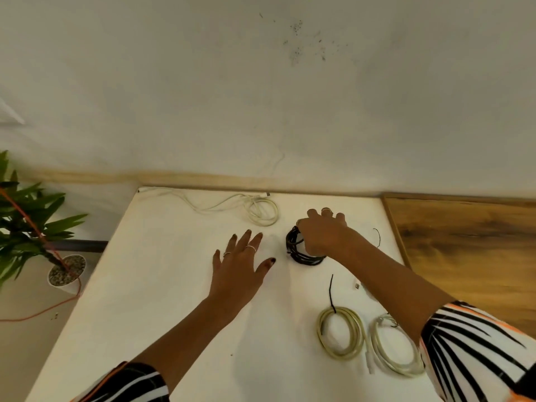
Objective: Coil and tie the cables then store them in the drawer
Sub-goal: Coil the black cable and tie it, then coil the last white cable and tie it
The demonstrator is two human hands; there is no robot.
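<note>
The right hand point(324, 233) curls its fingers over a coiled black cable point(304, 248) on the white table point(174, 300) — gripping its top. The left hand point(240, 271) lies spread, fingers straight, just beside it. Two tied pale coils point(340, 332) sit nearer (one under the sleeve); a loose white cable point(261, 211) lies behind. No writing is legible.

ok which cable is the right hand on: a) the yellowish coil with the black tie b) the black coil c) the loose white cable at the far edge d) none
b: the right hand grips the black coil, while the left hand lies flat and open on the table.
</note>
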